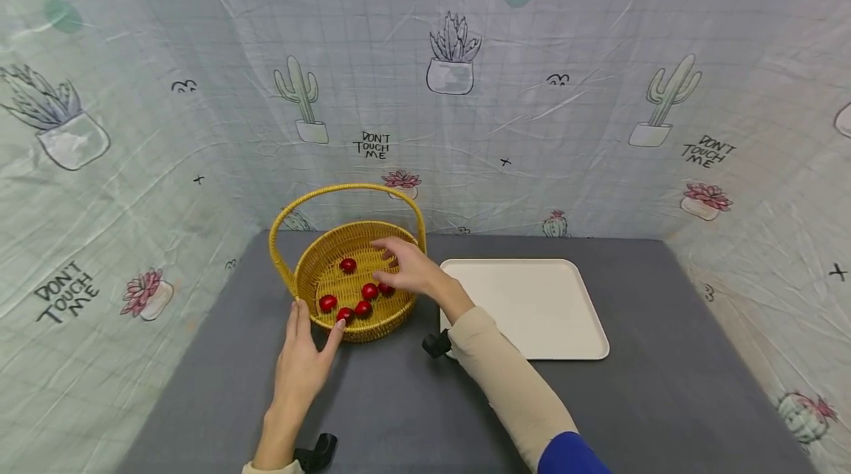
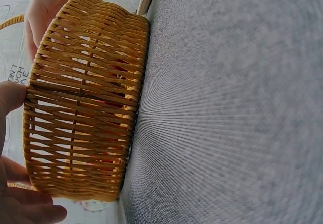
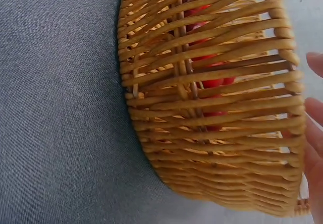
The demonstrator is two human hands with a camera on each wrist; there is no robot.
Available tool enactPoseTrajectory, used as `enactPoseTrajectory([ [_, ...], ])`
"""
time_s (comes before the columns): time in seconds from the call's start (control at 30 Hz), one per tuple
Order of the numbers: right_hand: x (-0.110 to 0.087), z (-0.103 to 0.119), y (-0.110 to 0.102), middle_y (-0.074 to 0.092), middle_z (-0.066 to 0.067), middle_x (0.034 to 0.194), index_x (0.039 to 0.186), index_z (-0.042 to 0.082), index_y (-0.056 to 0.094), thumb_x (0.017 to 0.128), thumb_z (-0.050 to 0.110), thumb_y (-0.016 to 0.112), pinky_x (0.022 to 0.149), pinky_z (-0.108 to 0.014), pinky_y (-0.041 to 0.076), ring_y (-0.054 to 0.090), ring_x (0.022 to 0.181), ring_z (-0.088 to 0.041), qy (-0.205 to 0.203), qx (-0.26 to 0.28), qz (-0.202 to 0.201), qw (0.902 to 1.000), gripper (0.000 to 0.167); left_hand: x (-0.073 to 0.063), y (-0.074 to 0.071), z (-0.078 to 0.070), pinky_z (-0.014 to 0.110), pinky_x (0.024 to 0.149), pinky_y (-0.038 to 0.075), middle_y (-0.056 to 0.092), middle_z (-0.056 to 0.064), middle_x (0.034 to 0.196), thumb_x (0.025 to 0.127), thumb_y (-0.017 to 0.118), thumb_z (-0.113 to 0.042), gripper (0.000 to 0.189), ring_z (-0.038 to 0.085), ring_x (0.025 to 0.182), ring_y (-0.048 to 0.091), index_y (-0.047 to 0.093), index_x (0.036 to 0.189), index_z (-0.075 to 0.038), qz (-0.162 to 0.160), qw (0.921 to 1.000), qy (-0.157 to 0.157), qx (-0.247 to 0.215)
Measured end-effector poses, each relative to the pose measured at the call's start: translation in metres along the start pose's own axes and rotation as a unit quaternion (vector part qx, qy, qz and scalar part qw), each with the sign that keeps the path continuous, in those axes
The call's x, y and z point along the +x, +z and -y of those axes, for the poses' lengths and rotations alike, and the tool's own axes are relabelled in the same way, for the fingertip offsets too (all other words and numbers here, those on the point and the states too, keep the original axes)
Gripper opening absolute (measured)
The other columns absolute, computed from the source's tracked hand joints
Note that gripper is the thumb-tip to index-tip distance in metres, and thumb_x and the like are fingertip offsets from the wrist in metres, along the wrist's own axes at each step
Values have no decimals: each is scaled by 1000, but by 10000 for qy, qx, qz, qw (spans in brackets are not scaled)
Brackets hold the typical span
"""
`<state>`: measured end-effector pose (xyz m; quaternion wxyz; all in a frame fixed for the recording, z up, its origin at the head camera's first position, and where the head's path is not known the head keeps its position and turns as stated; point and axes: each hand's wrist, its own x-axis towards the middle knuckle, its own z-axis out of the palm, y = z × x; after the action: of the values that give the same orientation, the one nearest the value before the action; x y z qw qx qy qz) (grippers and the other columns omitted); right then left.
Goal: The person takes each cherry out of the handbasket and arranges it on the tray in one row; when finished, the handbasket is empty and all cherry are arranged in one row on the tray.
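Observation:
A yellow-brown wicker basket (image 1: 359, 330) with a tall hooped handle stands on the table. Inside lie several small, glossy red round fruit-like pieces (image 1: 348, 265), mostly towards the near side; their exact kind is unclear. My left hand (image 1: 302, 359) rests against the near-left rim, thumb and straight fingers spread apart. In the left wrist view, its thumb (image 2: 12, 97) touches the rim and the other fingers lie further along it. My right hand (image 1: 408, 266) reaches over the right rim, fingers loosely bent above the red pieces, with nothing visible between thumb and fingers.
A white rectangular tray (image 1: 525, 308) lies to the basket's right, close to my right forearm. The dark grey tabletop (image 1: 399, 400) meets a cloth backdrop (image 1: 532, 179) printed with cacti behind and at both sides. The basket's handle (image 1: 346, 187) arches above its far side.

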<state>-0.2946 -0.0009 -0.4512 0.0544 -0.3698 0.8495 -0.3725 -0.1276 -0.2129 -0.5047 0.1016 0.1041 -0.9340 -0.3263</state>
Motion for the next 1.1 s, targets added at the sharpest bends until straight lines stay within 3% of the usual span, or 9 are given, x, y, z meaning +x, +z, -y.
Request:
enactPoseTrajectory([
  [0.3,18,-11,1,55,-15,145,144,8,52,90,17,75,100,-42,53,59,126,-33,480,776,478,9947,59,1,-3,-1,65,109,38,9,23,167,96,46,-68,100,51,142,35,6,161,-5,19,10000,12,12],
  [0.77,34,-13,-3,59,-12,142,140,6,58,87,-1,74,104,-42,50,56,128,-32,982,23,1935,9762,56,1,1,1,65,109,38,11,21,168,96,47,-69,99,50,143,36,8,162,-7,-33,10000,-28,89],
  [1.1,38,-11,2,64,-5,131,132,12,63,85,-4,73,103,-38,51,59,119,-22,1256,-447,2222,9658,51,-1,1,1,67,106,40,14,22,167,95,49,-68,98,50,142,37,12,162,-6,-159,9998,16,112],
])
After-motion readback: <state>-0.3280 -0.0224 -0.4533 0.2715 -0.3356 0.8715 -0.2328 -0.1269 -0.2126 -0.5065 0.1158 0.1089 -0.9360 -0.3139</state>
